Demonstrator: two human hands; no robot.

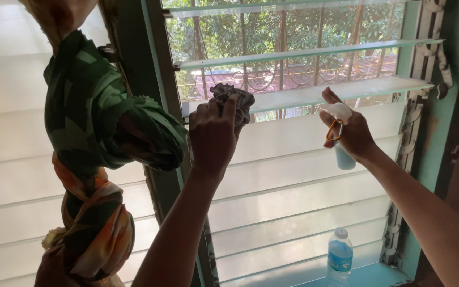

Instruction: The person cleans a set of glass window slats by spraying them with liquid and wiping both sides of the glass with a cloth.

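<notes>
The left hand (213, 135) bunches a crumpled grey cloth (234, 100) against a frosted glass louvre slat (346, 90), seemingly for wiping. The right hand (351, 133) grips a small pale blue spray bottle (342, 139), nozzle aimed at the glass. A clear plastic water bottle (340, 255) stands on the sill's right end.

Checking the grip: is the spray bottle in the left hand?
No, the right hand holds the spray bottle; the left hand holds a cloth.

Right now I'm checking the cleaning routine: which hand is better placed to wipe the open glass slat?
Left. The left hand already presses the crumpled cloth to the slat; the right hand holds a spray bottle.
</notes>
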